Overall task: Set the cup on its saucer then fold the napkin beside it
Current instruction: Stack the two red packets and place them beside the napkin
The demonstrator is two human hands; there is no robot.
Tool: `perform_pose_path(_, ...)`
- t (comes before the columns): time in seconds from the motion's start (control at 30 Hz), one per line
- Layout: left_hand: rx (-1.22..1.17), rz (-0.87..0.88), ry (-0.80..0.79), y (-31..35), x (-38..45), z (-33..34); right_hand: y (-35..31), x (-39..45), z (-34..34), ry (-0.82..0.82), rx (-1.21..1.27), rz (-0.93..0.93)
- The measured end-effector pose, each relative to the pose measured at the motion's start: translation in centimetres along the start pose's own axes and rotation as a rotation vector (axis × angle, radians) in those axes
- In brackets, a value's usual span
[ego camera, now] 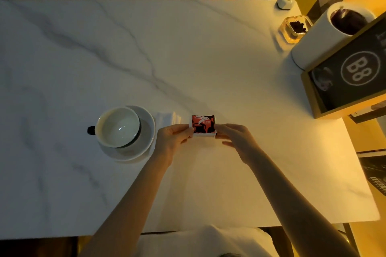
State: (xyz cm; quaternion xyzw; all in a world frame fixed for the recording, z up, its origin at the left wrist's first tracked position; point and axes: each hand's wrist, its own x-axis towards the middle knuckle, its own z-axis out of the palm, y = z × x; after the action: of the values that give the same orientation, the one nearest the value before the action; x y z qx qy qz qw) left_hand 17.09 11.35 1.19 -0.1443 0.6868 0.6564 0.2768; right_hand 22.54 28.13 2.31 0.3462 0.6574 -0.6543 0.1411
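Nearest to the camera the marble table (188, 183) is bare along its near edge, and only the two forearms cross this wide free strip. Further in, the left hand (173, 139) pinches the left edge of a small red-and-black printed packet (203, 126) and the right hand (235, 137) pinches its right edge, so the packet is held between them just above the tabletop. I cannot tell if it is the napkin itself or a wrapper. Just behind the left fingertips lies a white folded napkin (168, 118), close beside the saucer (146, 137). The empty cup (118, 127) already sits on the saucer, toward its left side, handle pointing left. Beyond this the middle of the table is open. At the far right stand obstacles — a framed sign marked B8 (353, 77), a white cylinder container (321, 35), a glass ashtray (294, 28) and a small white device (285, 1) near the far edge.
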Motion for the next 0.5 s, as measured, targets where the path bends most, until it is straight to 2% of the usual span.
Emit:
perform_pose_path(0.13,0.123,0.031,0.073,0.4,0.5,-0.1,-0.7,1.1,0.9,0.085,-0.041,-0.002)
perform_pose_path(0.3,0.493,0.247,0.172,0.6,1.5,-0.1,-1.4,2.7,2.2,0.134,-0.147,-0.039)
perform_pose_path(0.5,0.765,0.323,0.195,0.8,2.8,0.1,-1.1,4.3,3.7,0.236,-0.497,-0.113)
